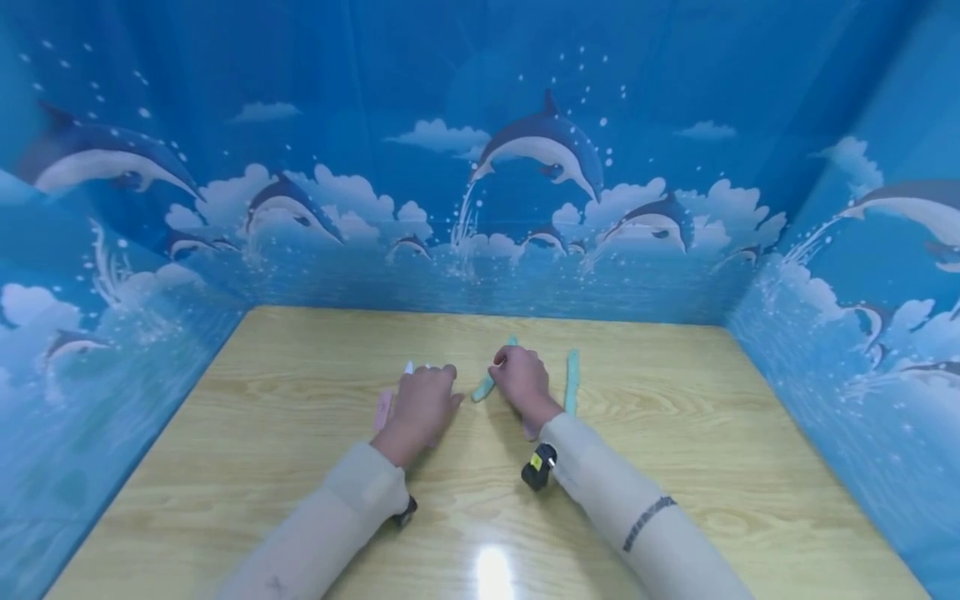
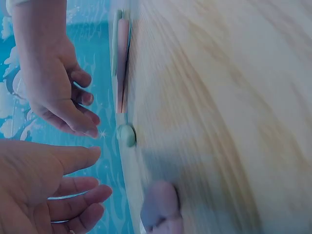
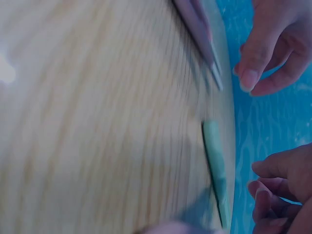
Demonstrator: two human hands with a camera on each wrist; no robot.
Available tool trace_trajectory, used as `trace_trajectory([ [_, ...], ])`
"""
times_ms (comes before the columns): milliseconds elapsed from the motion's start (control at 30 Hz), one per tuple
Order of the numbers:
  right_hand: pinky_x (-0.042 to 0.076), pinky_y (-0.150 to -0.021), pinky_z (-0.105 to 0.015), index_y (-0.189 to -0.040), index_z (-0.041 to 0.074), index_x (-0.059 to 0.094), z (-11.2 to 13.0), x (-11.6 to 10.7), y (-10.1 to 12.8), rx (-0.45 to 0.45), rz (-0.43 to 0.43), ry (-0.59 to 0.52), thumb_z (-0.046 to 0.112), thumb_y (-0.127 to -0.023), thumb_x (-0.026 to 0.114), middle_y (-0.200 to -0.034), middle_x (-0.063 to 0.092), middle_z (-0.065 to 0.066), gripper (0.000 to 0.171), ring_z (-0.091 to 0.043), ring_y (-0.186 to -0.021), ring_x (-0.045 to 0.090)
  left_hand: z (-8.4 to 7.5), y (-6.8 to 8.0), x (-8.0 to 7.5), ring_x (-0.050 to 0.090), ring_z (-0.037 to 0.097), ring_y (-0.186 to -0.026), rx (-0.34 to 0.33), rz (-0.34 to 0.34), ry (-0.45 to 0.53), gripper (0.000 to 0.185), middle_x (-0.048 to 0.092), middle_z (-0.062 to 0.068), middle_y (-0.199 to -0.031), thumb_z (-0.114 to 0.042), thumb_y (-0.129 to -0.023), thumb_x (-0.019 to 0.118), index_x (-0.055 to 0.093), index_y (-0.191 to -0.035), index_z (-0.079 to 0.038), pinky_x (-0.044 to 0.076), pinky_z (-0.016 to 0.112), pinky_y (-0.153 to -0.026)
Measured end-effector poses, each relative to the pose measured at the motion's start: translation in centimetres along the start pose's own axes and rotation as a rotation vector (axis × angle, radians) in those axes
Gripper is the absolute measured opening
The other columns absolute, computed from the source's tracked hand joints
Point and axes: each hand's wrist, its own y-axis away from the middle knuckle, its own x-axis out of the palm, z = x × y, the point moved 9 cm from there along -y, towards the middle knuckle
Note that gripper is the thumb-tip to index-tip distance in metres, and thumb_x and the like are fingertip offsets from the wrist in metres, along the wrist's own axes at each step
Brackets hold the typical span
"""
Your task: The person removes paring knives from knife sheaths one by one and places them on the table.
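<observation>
My left hand is just above the table, its fingers loosely bent and holding nothing. Beneath and beside it lie slim pink pieces, partly hidden. In the right wrist view one pink piece ends in a pale pointed tip. My right hand hovers over a slim mint-green piece that lies slantwise on the table. Its fingers are loosely curled, and the left wrist view shows the right hand apart from the table with nothing between the fingers. Another pink piece shows partly under the right wrist.
A second mint-green strip lies to the right of my right hand, pointing away from me. The light wood-grain table is bounded at the back and sides by a blue curtain printed with dolphins.
</observation>
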Motion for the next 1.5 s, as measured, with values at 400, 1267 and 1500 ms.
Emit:
trace_trajectory([
  [400,0.056,-0.077,-0.042,-0.109,0.005,0.069,-2.0,0.3,-2.1,-0.037,0.014,0.151,0.012,-0.089,0.068,-0.104,0.068,-0.012,0.021,-0.027,-0.092,0.064,-2.0,-1.7,1.5,0.061,0.027,-0.087,-0.015,0.087,0.004,0.027,0.067,0.007,-0.089,-0.034,-0.091,0.068,0.064,-0.101,-0.009,0.045,0.053,-0.096],
  [1267,0.056,-0.081,-0.043,-0.114,0.012,0.071,0.1,2.8,-4.5,-0.193,0.149,0.437,-0.004,-0.089,0.06,-0.111,0.06,-0.016,0.031,-0.031,-0.104,0.055,-2.8,-3.9,3.6,0.059,0.025,-0.084,-0.089,0.114,-0.103,0.03,0.066,0.004,-0.084,-0.043,-0.086,0.072,0.066,-0.083,-0.013,0.043,0.05,-0.091],
  [1500,0.055,-0.074,-0.038,-0.097,0.012,0.073,0.2,3.3,-4.7,-0.201,0.163,0.503,-0.003,-0.085,0.064,-0.104,0.059,-0.014,0.021,-0.028,-0.099,0.053,-3.1,-4.2,4.0,0.061,0.025,-0.086,-0.086,0.112,-0.115,0.03,0.069,0.004,-0.087,-0.044,-0.086,0.071,0.068,-0.084,-0.014,0.042,0.051,-0.092],
])
